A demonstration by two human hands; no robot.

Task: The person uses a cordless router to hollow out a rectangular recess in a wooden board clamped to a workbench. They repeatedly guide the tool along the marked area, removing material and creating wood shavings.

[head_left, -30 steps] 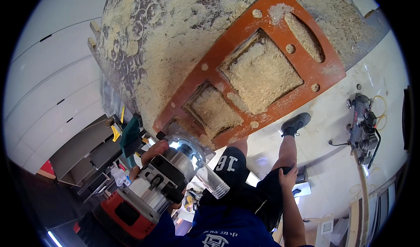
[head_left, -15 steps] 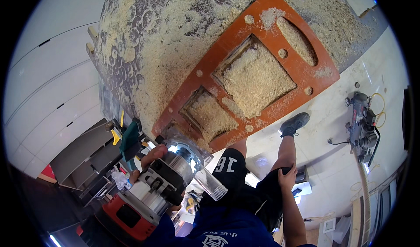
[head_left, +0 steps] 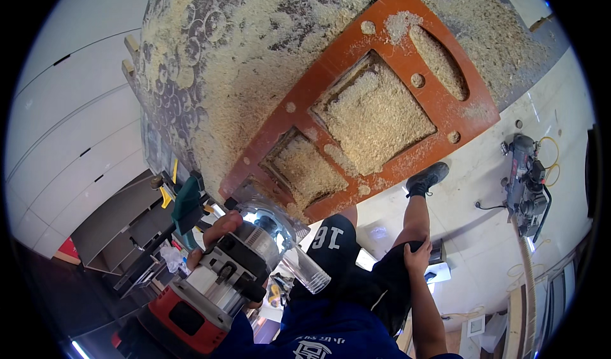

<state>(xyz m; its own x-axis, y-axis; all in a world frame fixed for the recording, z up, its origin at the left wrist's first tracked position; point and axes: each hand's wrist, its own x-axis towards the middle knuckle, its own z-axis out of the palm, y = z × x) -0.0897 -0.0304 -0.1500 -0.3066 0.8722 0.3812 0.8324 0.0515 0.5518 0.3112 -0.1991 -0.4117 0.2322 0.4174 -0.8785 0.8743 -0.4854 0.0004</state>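
Observation:
A red and black router (head_left: pixel 219 273) with a silver body stands at the lower left. My left hand (head_left: pixel 219 229) is wrapped round its side, with part of the hand hidden behind the tool. The router's clear dust guard (head_left: pixel 270 222) and stub of clear pipe (head_left: pixel 312 270) are at the narrow near end of an orange-brown template (head_left: pixel 468 108). Sawdust fills the template's two square cut-outs and its curved slot. The router bit cannot be seen. My right hand (head_left: pixel 417 256) lies on my thigh, holding nothing.
Sawdust coats the patterned work surface (head_left: pixel 191 60) under the template. A green clamp-like tool (head_left: pixel 188 203) sits beside the router at the table edge. An air compressor (head_left: pixel 529 184) with a yellow hose is on the tiled floor at right. White cabinets (head_left: pixel 76 104) line the left.
The view has shifted very slightly, so the template appears a little further right. Both hands and the router keep their places.

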